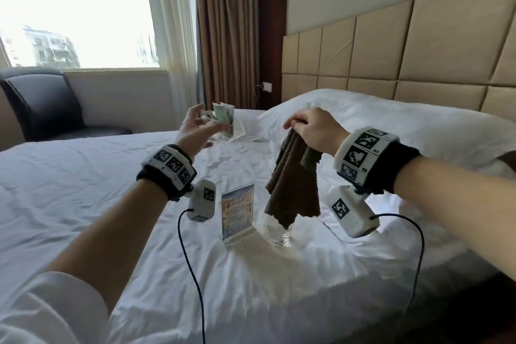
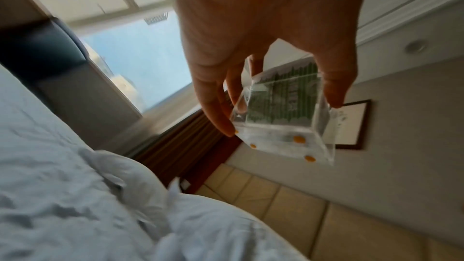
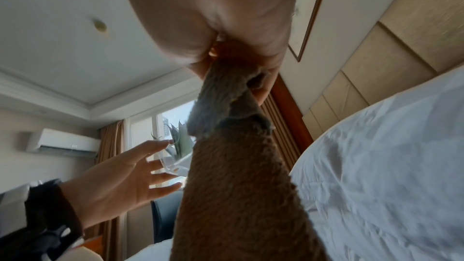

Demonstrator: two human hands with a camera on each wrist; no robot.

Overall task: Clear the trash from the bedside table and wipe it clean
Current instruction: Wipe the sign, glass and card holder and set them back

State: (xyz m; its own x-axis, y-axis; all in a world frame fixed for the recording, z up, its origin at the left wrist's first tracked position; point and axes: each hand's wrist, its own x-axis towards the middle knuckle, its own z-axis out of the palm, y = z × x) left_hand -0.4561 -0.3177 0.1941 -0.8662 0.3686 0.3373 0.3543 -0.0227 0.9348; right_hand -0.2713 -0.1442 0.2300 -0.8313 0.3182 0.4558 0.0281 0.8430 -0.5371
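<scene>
The bedside table is out of sight; I judge wiping not yet begun. The right hand [image 1: 312,128] clutches a brown cloth [image 1: 293,184] above the bed [image 1: 83,190], where a sign stand [image 1: 237,211] and a glass [image 1: 279,232] sit toward the near edge. The left hand [image 1: 195,128] pinches a clear box [image 1: 223,120] of green packets over the bed's middle. Only the left wrist view shows thumb and fingertips [image 2: 218,118] on its walls; only the head view shows stand and glass.

My brown cloth [image 1: 293,184] hides the top of the glass [image 1: 280,236]. Print on the sign [image 1: 237,212] is too small to read. The clear box [image 1: 224,120] at my left grip [image 1: 195,128] is blurred.
</scene>
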